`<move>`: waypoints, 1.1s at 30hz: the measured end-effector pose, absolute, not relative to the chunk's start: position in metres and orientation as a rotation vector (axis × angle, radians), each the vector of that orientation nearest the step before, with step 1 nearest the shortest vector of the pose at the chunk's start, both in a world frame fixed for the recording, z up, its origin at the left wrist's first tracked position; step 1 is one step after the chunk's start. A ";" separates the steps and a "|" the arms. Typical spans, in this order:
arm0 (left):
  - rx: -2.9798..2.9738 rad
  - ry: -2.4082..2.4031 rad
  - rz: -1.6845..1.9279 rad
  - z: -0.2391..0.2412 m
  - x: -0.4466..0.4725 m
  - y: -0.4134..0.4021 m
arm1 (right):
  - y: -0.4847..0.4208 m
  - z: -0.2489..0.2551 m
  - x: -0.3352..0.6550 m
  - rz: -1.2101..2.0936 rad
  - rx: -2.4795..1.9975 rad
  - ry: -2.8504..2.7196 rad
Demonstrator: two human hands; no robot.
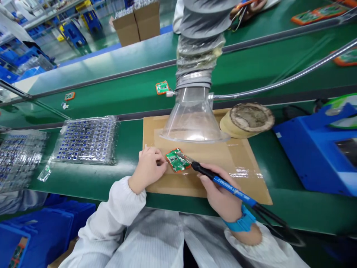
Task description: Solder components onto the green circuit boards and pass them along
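Nearest: white sleeves [111, 214], blue wristband [244, 220] on the right wrist. Right hand [221, 201]: wrapped around a soldering iron [234, 190], blue and black, tip over the circuit board [176, 162]. Left hand [149, 167]: fingers bent, tips at the board's left edge; pinching or merely resting, cannot tell. Circuit board: green, orange-edged, lying on a brown cardboard sheet [245, 160], between both hands. Left, on the green bench [128, 149]: clear trays [86, 139] of small blue-marked parts. Right: blue case [309, 149]. Farther: clear funnel [195, 119] on a grey ribbed hose [202, 22]; beside it, yellowish round pot [232, 124], crusted rim. Beyond: second orange-edged board [162, 87]; co-worker's hand [258, 5], blurred; brown carton [139, 26]; blue stools [74, 35].
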State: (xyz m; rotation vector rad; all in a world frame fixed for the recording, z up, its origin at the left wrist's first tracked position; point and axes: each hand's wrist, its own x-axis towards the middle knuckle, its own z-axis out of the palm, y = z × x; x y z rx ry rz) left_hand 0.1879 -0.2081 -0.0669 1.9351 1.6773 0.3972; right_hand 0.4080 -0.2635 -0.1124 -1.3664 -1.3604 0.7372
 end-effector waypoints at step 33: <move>1.930 1.634 0.150 -0.058 0.194 -0.188 | -0.268 -0.114 0.407 0.695 -1.316 -1.447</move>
